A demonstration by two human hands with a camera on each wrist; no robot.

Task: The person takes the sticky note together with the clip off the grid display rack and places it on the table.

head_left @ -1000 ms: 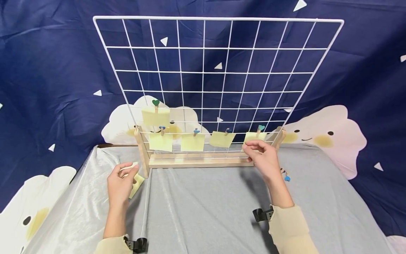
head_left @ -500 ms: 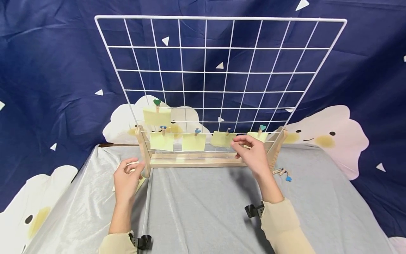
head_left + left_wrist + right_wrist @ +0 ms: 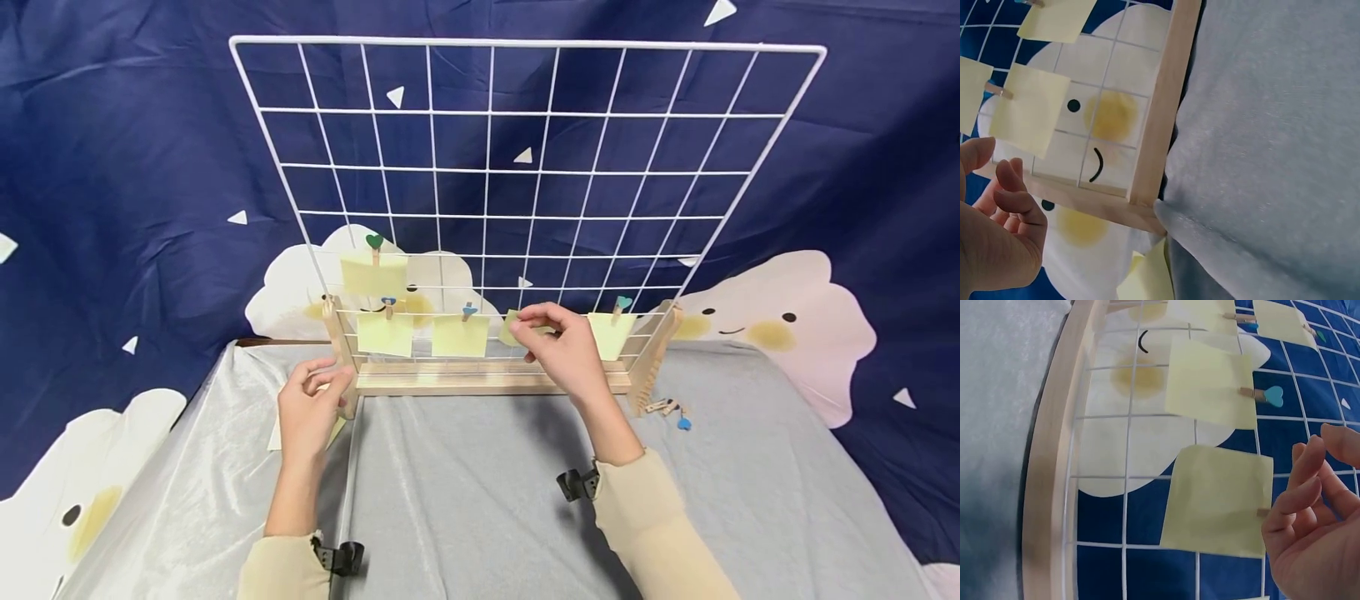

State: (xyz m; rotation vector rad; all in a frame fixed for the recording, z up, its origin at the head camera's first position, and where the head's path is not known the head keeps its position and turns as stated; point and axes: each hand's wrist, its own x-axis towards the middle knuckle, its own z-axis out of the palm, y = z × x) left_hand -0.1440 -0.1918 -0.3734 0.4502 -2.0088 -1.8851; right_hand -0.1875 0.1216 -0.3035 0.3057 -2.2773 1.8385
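My right hand (image 3: pixel 566 354) is in front of a tilted yellow sticky note (image 3: pixel 511 330), hiding most of it. In the right wrist view the fingers of that hand (image 3: pixel 1310 512) curl loosely beside the note (image 3: pixel 1219 500), with nothing seen between them. My left hand (image 3: pixel 309 408) hovers by the wooden left post (image 3: pixel 337 342), over loose yellow notes (image 3: pixel 1150 275) on the cloth. Its fingers bend loosely, and the left wrist view shows nothing in them. Heart-topped clothespins (image 3: pixel 468 311) fix several notes (image 3: pixel 460 337) to the white wire grid (image 3: pixel 487 172).
Several loose clothespins (image 3: pixel 667 408), one with a blue heart, lie by the right post (image 3: pixel 654 358). The grid's wooden base (image 3: pixel 450 379) stands on a grey cloth (image 3: pixel 450 492). Behind hangs a blue curtain (image 3: pixel 112 167) with clouds and triangles.
My right hand has moved left, from the rightmost note to the tilted one beside it. My left hand has shifted a little right, toward the left post.
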